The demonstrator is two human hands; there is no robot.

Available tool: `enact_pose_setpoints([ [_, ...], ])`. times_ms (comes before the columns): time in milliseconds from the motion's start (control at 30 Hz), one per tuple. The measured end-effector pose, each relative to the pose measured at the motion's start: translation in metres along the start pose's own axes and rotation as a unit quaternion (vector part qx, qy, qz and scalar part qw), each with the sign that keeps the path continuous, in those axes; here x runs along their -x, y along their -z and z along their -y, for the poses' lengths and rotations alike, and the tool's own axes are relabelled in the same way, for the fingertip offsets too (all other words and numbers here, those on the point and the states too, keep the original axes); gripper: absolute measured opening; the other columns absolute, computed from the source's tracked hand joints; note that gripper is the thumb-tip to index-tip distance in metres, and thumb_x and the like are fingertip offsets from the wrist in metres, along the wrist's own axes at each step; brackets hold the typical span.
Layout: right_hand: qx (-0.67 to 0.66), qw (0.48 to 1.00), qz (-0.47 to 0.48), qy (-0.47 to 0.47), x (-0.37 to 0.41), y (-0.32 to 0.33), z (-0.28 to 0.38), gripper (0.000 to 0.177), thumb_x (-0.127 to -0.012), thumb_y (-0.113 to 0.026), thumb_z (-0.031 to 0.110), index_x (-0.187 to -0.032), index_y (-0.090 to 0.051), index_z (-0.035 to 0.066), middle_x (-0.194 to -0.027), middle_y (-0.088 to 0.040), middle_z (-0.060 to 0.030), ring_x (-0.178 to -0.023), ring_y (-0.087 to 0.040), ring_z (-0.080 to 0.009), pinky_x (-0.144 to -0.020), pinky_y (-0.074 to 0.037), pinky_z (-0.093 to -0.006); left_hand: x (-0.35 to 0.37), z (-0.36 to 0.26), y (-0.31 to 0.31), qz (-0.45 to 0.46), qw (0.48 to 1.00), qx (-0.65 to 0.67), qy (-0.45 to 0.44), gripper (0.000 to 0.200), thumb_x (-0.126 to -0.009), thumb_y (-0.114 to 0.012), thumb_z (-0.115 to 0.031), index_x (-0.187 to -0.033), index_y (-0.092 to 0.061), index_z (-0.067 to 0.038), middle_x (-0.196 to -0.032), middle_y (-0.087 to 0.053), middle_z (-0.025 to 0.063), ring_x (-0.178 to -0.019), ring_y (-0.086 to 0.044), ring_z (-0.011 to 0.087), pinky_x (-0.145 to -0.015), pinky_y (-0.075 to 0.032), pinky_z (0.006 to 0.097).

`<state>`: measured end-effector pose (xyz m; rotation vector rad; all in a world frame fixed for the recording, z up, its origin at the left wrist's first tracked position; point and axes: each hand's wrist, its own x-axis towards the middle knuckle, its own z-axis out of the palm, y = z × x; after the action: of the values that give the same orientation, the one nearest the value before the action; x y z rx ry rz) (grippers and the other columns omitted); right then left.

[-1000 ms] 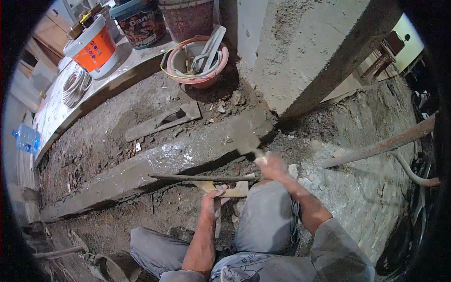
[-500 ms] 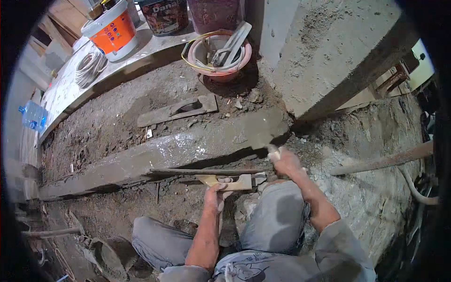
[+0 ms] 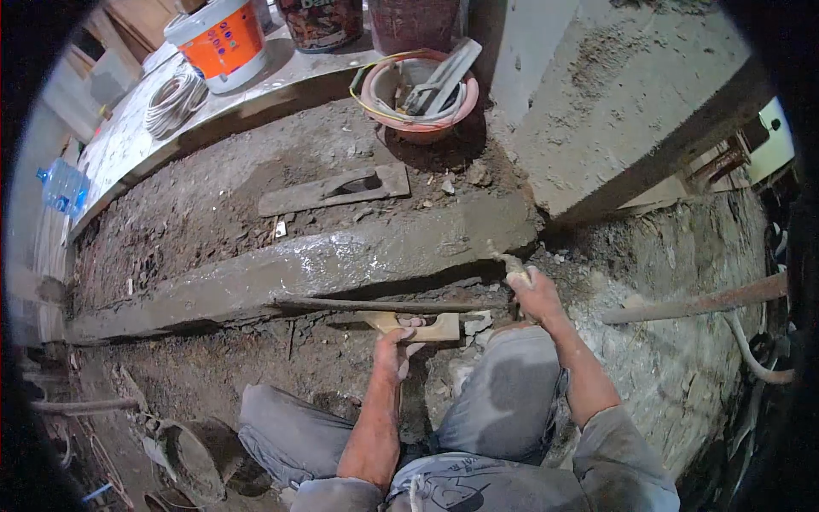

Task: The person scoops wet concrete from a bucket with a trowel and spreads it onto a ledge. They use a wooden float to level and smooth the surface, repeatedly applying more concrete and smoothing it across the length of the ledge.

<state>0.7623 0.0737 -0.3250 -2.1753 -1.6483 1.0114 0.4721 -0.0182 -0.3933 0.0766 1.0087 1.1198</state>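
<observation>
My left hand (image 3: 401,334) is closed around the pale handle of a float (image 3: 439,328). The float's long, dark board is seen nearly edge-on along the front face of a low cement curb (image 3: 341,260). Patches of the curb's grey top shine wet. A mortar-smeared hand tool (image 3: 510,260) is gripped in my right hand (image 3: 537,294), its narrow tip over the curb's right end; its kind is hard to make out. Behind the curb, a second float (image 3: 337,189) lies on the dirt, handle up.
A pink bucket (image 3: 420,128) with tools stands behind the curb. On the ledge are an orange-and-white bucket (image 3: 220,47) and a coiled cable (image 3: 173,104). A concrete pillar (image 3: 627,102) rises at right, above a pipe (image 3: 695,303). A mortar-caked bucket (image 3: 205,456) sits lower left.
My right hand has shifted slightly right with its tool, whose tip now points up toward the curb's top. My left hand keeps its grip on the float. The view has tilted a little.
</observation>
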Motion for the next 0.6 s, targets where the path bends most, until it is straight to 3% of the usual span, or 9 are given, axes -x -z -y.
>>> enact_pose_setpoints([
  [67,0.011,0.998,-0.006,-0.062,-0.008,0.004,0.004,0.067,-0.083,-0.055,0.05,-0.119,-0.05,-0.006,-0.109,-0.058,-0.0294,-0.103,-0.058,-0.0402,-0.089,-0.044,-0.0447,0.0,-0.001,0.001,0.005,1.0,0.029,-0.005,0.022,-0.071,-0.062,-0.009,-0.092,-0.055,-0.006,-0.103,-0.063,0.0121,-0.099,-0.06,0.0276,-0.085,-0.049,0.048],
  [133,0.026,0.997,-0.047,-0.058,-0.011,0.004,0.01,0.063,-0.084,-0.054,0.05,-0.115,-0.052,-0.006,-0.104,-0.06,-0.0291,-0.1,-0.059,-0.0403,-0.087,-0.044,-0.0453,0.004,-0.005,0.0,-0.002,1.0,0.011,-0.007,0.021,-0.072,-0.062,-0.01,-0.091,-0.055,-0.007,-0.102,-0.063,0.0115,-0.1,-0.06,0.0271,-0.084,-0.048,0.047],
  [267,0.088,0.993,0.036,-0.068,0.0,0.006,0.046,0.063,-0.086,-0.05,0.05,-0.117,-0.051,-0.005,-0.111,-0.057,-0.0298,-0.106,-0.055,-0.0406,-0.091,-0.042,-0.0458,0.009,-0.011,0.002,-0.014,1.0,-0.009,-0.007,0.02,-0.073,-0.062,-0.013,-0.091,-0.055,-0.008,-0.1,-0.064,0.0106,-0.102,-0.059,0.0255,-0.084,-0.047,0.0448],
  [333,0.15,0.986,0.07,0.008,0.006,-0.013,0.049,0.063,-0.086,-0.051,0.049,-0.117,-0.05,-0.006,-0.114,-0.056,-0.0299,-0.108,-0.054,-0.041,-0.092,-0.041,-0.0454,0.01,-0.009,0.001,-0.024,1.0,0.003,-0.016,0.022,-0.073,-0.061,-0.011,-0.094,-0.059,-0.004,-0.099,-0.065,0.0112,-0.096,-0.061,0.0244,-0.081,-0.049,0.0415],
  [367,0.12,0.988,0.092,0.035,0.012,-0.015,0.059,0.064,-0.086,-0.051,0.049,-0.116,-0.05,-0.008,-0.113,-0.056,-0.0299,-0.108,-0.054,-0.0417,-0.092,-0.041,-0.0452,0.011,-0.009,0.002,-0.033,0.999,0.014,-0.024,0.025,-0.074,-0.059,-0.01,-0.098,-0.062,-0.001,-0.098,-0.066,0.0117,-0.091,-0.063,0.0232,-0.077,-0.051,0.0382],
  [467,0.154,0.955,0.2,0.153,0.009,-0.015,0.076,0.066,-0.085,-0.051,0.05,-0.118,-0.049,-0.008,-0.113,-0.056,-0.0301,-0.108,-0.053,-0.0418,-0.092,-0.041,-0.0453,0.016,-0.016,0.003,-0.021,0.999,0.011,-0.025,0.024,-0.073,-0.063,-0.014,-0.096,-0.06,-0.007,-0.102,-0.065,0.0112,-0.1,-0.059,0.0249,-0.085,-0.047,0.042],
  [567,0.139,0.957,0.201,0.159,0.02,-0.003,0.114,0.059,-0.084,-0.054,0.048,-0.114,-0.052,-0.003,-0.106,-0.059,-0.0281,-0.102,-0.056,-0.0419,-0.087,-0.043,-0.0456,0.008,-0.009,0.017,-0.007,0.998,0.036,-0.046,0.029,-0.073,-0.063,-0.016,-0.099,-0.062,-0.004,-0.101,-0.065,0.0095,-0.098,-0.059,0.0226,-0.084,-0.047,0.0391],
  [600,0.152,0.951,0.173,0.206,0.011,-0.005,0.111,0.055,-0.084,-0.056,0.046,-0.109,-0.053,-0.002,-0.101,-0.06,-0.0274,-0.098,-0.057,-0.0418,-0.082,-0.044,-0.046,0.008,-0.012,0.019,0.002,0.998,0.034,-0.052,0.029,-0.073,-0.062,-0.017,-0.099,-0.063,-0.004,-0.101,-0.064,0.0089,-0.098,-0.059,0.0219,-0.085,-0.047,0.0385],
])
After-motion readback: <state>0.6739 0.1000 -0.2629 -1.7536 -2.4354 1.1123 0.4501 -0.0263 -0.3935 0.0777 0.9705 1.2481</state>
